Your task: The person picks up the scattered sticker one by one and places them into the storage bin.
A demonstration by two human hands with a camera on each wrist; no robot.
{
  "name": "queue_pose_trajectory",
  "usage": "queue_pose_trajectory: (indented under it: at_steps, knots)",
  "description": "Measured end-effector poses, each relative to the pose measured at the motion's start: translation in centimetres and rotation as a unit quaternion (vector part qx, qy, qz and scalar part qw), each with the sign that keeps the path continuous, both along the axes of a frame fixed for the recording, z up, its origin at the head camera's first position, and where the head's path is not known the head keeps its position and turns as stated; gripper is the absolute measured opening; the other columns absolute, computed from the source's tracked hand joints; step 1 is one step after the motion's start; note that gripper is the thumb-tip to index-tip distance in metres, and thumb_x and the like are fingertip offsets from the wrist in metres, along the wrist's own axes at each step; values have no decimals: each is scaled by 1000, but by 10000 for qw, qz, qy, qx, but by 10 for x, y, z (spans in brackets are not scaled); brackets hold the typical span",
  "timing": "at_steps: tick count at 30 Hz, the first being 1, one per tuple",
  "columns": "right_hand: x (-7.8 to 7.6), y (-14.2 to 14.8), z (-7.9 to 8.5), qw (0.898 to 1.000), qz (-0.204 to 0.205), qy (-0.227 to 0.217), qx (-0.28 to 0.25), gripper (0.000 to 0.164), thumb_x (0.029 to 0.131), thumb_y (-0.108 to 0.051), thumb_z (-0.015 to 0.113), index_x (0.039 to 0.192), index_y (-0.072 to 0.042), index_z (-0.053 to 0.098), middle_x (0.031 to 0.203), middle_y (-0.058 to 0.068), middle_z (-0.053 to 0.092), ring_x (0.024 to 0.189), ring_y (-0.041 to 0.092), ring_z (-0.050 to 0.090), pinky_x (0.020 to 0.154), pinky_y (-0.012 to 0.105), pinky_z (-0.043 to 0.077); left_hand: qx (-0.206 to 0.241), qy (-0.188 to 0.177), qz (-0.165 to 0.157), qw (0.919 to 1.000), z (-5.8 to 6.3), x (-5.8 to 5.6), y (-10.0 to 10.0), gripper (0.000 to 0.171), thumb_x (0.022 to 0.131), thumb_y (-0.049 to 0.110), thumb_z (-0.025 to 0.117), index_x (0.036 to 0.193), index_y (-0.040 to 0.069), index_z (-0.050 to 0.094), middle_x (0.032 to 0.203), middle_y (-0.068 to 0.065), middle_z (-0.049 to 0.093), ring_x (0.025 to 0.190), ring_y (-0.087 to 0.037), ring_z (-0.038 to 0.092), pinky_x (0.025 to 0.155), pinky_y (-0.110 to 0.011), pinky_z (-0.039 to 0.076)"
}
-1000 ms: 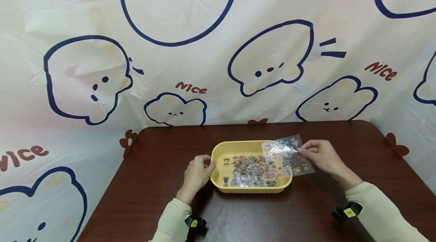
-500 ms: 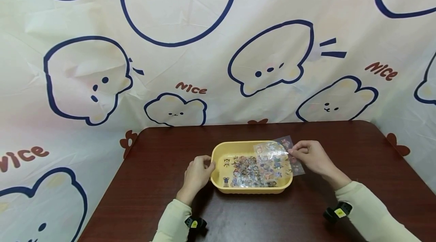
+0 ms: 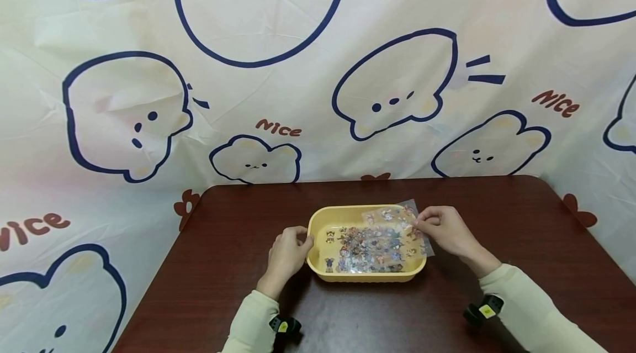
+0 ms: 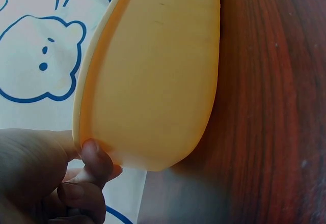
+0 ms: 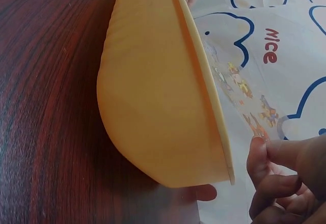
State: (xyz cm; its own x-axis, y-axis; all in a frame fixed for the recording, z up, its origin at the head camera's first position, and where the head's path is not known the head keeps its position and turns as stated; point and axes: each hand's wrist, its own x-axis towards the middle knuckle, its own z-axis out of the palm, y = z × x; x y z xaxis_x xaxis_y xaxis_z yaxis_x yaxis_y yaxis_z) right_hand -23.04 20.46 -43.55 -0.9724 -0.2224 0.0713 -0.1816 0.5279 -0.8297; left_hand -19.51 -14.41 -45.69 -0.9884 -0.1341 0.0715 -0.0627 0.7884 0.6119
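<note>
A yellow plastic basin point(image 3: 370, 277) stands on the table, with clear sticker sheets point(image 3: 365, 248) of small colourful figures lying in it. My left hand point(image 3: 288, 253) grips the basin's left rim; in the left wrist view the thumb and fingers pinch the edge of the yellow wall point(image 4: 153, 81). Over the basin's right end, my right hand point(image 3: 444, 230) pinches a transparent sticker sheet point(image 3: 392, 215) by its right edge. In the right wrist view that sheet point(image 5: 244, 91) slants above the rim, held between thumb and forefinger.
The dark brown wooden table point(image 3: 223, 220) surrounds the basin. Behind it hangs a white cloth point(image 3: 308, 99) with blue cartoon outlines. Each sleeve carries a black wrist device; the right one point(image 3: 483, 310) is near the table surface.
My right hand has moved left with the pinched sticker sheet, which now lies further over the basin. The left hand has stayed on the left rim.
</note>
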Motion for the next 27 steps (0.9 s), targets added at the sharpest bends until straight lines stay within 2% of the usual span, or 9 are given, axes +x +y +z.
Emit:
queue_pose_trajectory:
  at_steps: [6, 13, 19, 27]
  knots:
    - [0, -6, 0, 9999, 99, -38, -132, 16, 98, -10, 64, 92, 4, 67, 74, 10, 76, 66, 10, 67, 62, 26, 49, 13, -10, 8, 10000, 1, 0, 0, 27, 93, 26, 68, 113, 9, 75, 75, 3, 71, 64, -9, 59, 60, -35, 45]
    - [2, -13, 1, 9995, 178, -16, -251, 16, 98, -11, 65, 92, 3, 67, 78, 12, 77, 68, 12, 70, 63, 29, 52, 6, -43, 18, 10000, 1, 0, 0, 28, 93, 27, 68, 114, 9, 74, 75, 3, 71, 64, -9, 60, 61, -36, 46]
    - [1, -21, -1, 9987, 277, -77, -432, 16, 98, -10, 65, 95, 5, 67, 80, 14, 77, 69, 15, 72, 66, 26, 55, -30, -55, 35, 10000, 2, 0, 0, 27, 93, 27, 68, 113, 10, 75, 77, 3, 72, 65, -10, 60, 61, -35, 46]
    - [2, -31, -1, 9998, 132, -89, -146, 15, 97, -13, 67, 91, 1, 67, 74, 9, 76, 70, 15, 71, 68, 28, 51, -31, -79, 42, 10000, 2, 0, 0, 27, 93, 28, 68, 113, 11, 75, 78, 3, 72, 64, -9, 60, 61, -34, 45]
